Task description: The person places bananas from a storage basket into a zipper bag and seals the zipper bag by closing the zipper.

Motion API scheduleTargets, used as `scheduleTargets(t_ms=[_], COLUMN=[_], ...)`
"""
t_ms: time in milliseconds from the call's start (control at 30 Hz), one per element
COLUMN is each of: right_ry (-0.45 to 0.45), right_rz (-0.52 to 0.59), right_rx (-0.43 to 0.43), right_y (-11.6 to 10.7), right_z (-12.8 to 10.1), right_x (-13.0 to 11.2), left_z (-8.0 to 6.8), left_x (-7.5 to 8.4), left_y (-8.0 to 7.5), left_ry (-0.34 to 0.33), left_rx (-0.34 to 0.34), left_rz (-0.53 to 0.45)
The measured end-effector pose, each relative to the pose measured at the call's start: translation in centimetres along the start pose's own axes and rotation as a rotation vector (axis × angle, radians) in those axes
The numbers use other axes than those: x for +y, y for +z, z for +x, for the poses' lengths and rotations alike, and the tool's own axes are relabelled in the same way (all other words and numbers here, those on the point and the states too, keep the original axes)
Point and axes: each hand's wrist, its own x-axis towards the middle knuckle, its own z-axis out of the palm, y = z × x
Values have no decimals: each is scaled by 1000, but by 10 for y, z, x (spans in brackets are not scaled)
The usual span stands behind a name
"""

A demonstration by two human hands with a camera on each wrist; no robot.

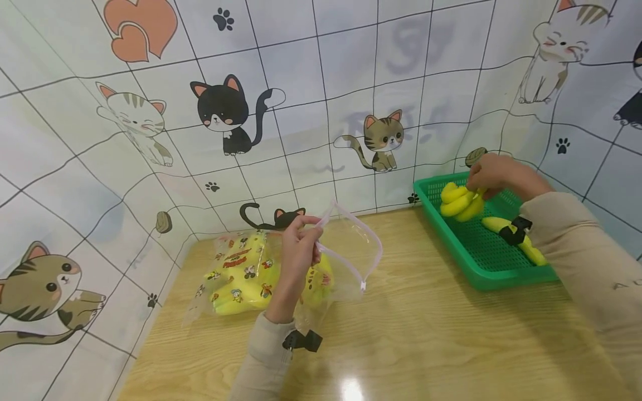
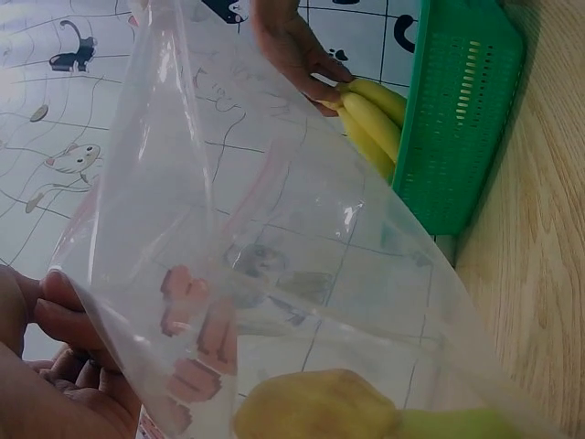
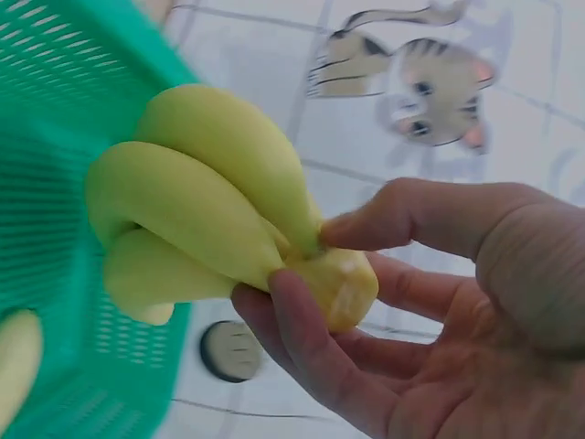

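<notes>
The right hand (image 1: 494, 175), at the upper right of the head view, pinches a banana bunch (image 1: 458, 201) by its stem end; the right wrist view shows thumb and fingers (image 3: 302, 343) curled round that stub, three yellow bananas fanning out to the left. The bunch sits at the far end of a green mesh basket (image 1: 481, 262), which stands on the right side of the wooden table (image 1: 426, 340) against the wall. A second banana bunch (image 1: 511, 236) lies nearer in the basket, partly behind the sleeve.

The left hand (image 1: 297, 250), in the middle of the frame, grips the rim of a clear zip bag (image 1: 261, 275) and holds its mouth open toward the right. The bag lies on the table left of centre, with yellow bananas inside. Its film carries cartoon duck figures and red lettering too small to read.

The wall covering (image 1: 321, 100) shows a tile grid with cartoon cats, paw prints and orange hearts.
</notes>
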Motion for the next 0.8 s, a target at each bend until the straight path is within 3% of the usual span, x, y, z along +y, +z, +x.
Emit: scheduleTargets(t_ms=[467,600,800], right_ry=[-244,-325,-455], right_rz=[-205,-146,32], right_rx=[168,134,-12], right_y=[-23,-25,-25], right_z=[-58,-77,-101], right_x=[-85,-110,-137], left_z=[2,2,2], left_x=[-3,-2,-3], left_y=[-1,-2,-2], left_ry=[13,5,6], left_rx=[-6,-6,-7], left_rz=[3,0,-5])
